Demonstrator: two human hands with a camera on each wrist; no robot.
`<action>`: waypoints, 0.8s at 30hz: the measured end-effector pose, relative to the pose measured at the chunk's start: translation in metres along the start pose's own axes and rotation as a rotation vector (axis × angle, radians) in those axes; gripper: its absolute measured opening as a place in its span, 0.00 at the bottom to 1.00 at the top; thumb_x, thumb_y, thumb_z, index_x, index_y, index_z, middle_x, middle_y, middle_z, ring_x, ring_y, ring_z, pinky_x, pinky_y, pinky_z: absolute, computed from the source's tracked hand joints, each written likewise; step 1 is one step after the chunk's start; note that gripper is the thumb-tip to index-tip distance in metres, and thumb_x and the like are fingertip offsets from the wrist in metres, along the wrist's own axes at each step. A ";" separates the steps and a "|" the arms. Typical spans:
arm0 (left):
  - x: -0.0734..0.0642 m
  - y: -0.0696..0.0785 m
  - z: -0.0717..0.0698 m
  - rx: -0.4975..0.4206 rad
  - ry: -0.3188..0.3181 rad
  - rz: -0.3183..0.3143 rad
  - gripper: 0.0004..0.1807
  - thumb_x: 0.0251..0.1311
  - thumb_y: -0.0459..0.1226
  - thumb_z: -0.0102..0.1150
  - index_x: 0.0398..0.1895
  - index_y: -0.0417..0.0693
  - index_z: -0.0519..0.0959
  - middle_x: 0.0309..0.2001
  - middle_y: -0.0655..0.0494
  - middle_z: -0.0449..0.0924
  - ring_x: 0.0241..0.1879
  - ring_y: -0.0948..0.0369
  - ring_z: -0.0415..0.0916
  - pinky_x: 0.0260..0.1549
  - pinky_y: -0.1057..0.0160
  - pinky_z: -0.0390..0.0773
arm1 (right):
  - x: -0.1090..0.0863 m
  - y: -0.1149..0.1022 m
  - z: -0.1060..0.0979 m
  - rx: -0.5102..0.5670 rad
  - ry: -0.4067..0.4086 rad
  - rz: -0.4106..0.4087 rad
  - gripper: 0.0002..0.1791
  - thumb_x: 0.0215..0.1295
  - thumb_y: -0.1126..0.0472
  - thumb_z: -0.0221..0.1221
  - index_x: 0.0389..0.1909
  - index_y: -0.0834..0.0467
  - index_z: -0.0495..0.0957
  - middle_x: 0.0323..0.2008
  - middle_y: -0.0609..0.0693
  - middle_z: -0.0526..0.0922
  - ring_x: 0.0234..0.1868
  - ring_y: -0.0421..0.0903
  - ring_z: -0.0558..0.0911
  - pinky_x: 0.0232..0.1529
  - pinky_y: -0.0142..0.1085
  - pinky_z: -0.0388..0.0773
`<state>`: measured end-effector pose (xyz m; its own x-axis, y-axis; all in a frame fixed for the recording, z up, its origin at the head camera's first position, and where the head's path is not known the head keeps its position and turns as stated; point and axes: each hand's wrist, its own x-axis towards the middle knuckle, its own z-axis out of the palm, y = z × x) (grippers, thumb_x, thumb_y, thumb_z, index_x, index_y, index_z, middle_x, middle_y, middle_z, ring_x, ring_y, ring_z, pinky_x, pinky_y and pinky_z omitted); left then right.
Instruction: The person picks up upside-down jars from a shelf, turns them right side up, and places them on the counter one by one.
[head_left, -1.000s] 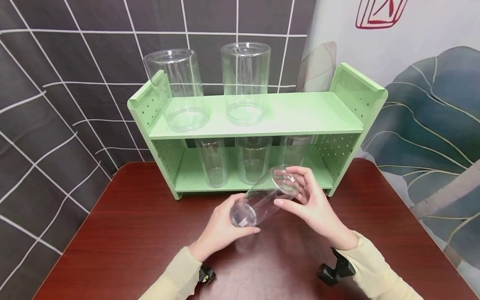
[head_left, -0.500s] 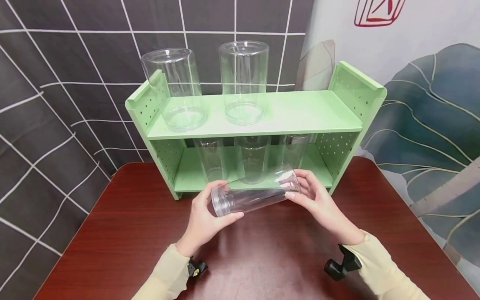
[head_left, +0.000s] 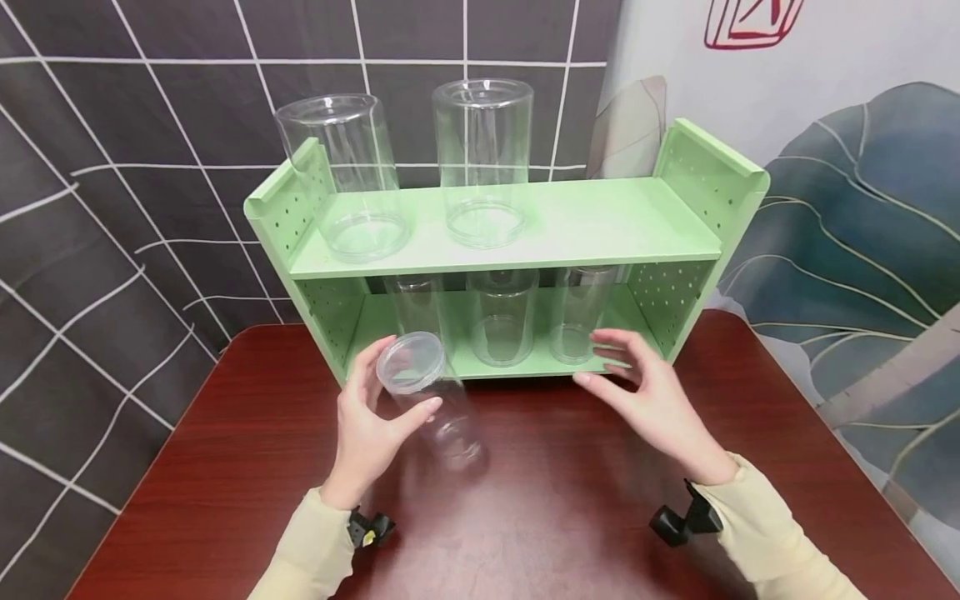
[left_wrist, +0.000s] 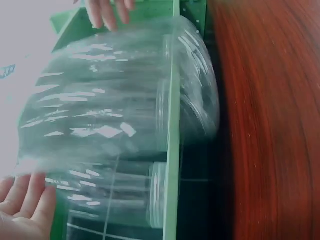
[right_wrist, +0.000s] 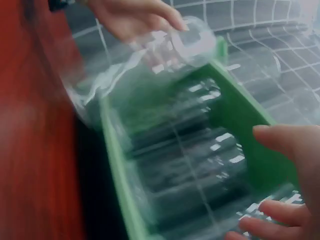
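A clear plastic jar (head_left: 457, 417) is held at its upper, frosted-looking end by my left hand (head_left: 367, 425), thumb on one side and fingers on the other. It hangs tilted over the table, its far end lower and to the right. In the left wrist view the jar (left_wrist: 95, 105) looks large and blurred, with the left hand (left_wrist: 25, 210) at its edge. My right hand (head_left: 660, 408) holds nothing; its fingers are spread and bent a little in front of the shelf. From the right wrist, the right hand (right_wrist: 295, 195) appears apart from the jar (right_wrist: 165, 55).
A green two-tier shelf (head_left: 600, 221) stands at the back of the red-brown table (head_left: 540, 517). Two wide clear jars, a left one (head_left: 341, 175) and a right one (head_left: 483, 158), stand on its top. Below are three narrower jars, including a middle one (head_left: 502, 325).
The right hand has let go of the jar and now stands apart from it. My left hand has moved left with the jar, which has swung from nearly level to steeply tilted.
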<state>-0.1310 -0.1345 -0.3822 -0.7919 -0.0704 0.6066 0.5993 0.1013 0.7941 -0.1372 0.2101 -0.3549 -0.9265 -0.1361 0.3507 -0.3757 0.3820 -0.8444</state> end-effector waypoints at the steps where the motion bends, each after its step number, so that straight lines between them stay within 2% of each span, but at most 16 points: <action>1: 0.000 0.000 -0.002 0.009 0.012 0.000 0.48 0.40 0.22 0.80 0.69 0.40 0.70 0.60 0.46 0.77 0.58 0.52 0.75 0.63 0.60 0.72 | 0.001 -0.001 -0.004 -0.012 0.051 -0.027 0.30 0.65 0.61 0.70 0.66 0.58 0.72 0.61 0.49 0.77 0.61 0.49 0.78 0.61 0.35 0.76; 5: 0.001 -0.003 -0.012 0.053 0.059 0.017 0.45 0.41 0.22 0.80 0.68 0.40 0.72 0.60 0.47 0.77 0.56 0.54 0.75 0.60 0.62 0.75 | 0.006 -0.008 -0.022 -0.019 0.259 -0.094 0.30 0.61 0.69 0.71 0.64 0.61 0.74 0.58 0.49 0.79 0.57 0.43 0.79 0.58 0.31 0.76; 8: 0.003 -0.003 -0.020 0.082 0.080 0.027 0.45 0.41 0.21 0.79 0.68 0.40 0.72 0.60 0.47 0.77 0.56 0.55 0.75 0.57 0.62 0.77 | 0.008 -0.012 -0.038 -0.006 0.406 -0.110 0.31 0.58 0.73 0.71 0.64 0.62 0.75 0.57 0.52 0.80 0.56 0.44 0.79 0.57 0.31 0.77; 11: 0.004 0.001 -0.028 0.106 0.106 0.023 0.45 0.41 0.21 0.79 0.67 0.41 0.73 0.60 0.48 0.78 0.55 0.55 0.76 0.55 0.63 0.78 | 0.012 -0.013 -0.052 0.024 0.521 -0.117 0.32 0.57 0.74 0.71 0.63 0.61 0.75 0.56 0.56 0.80 0.55 0.47 0.80 0.56 0.31 0.77; 14: 0.005 0.003 -0.037 0.133 0.139 0.018 0.45 0.40 0.20 0.79 0.67 0.42 0.73 0.60 0.49 0.79 0.54 0.57 0.76 0.53 0.65 0.79 | 0.018 -0.012 -0.064 0.036 0.604 -0.104 0.32 0.57 0.73 0.71 0.63 0.59 0.76 0.57 0.57 0.80 0.56 0.49 0.79 0.56 0.31 0.78; 19: 0.006 0.009 -0.048 0.216 0.195 0.017 0.45 0.39 0.19 0.79 0.67 0.41 0.74 0.58 0.49 0.80 0.52 0.61 0.77 0.50 0.68 0.78 | 0.030 -0.004 -0.081 -0.023 0.659 -0.018 0.33 0.58 0.69 0.72 0.65 0.53 0.77 0.60 0.52 0.80 0.59 0.44 0.79 0.58 0.31 0.77; 24: 0.009 0.030 -0.054 0.281 0.242 0.021 0.42 0.41 0.18 0.76 0.65 0.34 0.73 0.56 0.44 0.80 0.50 0.62 0.77 0.48 0.71 0.77 | 0.040 0.007 -0.087 -0.065 0.617 0.076 0.31 0.60 0.64 0.72 0.66 0.50 0.78 0.59 0.52 0.82 0.56 0.40 0.82 0.56 0.31 0.78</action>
<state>-0.1139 -0.1859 -0.3506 -0.7087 -0.2947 0.6410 0.5330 0.3717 0.7601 -0.1754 0.2874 -0.3118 -0.7619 0.4392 0.4760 -0.2888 0.4275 -0.8566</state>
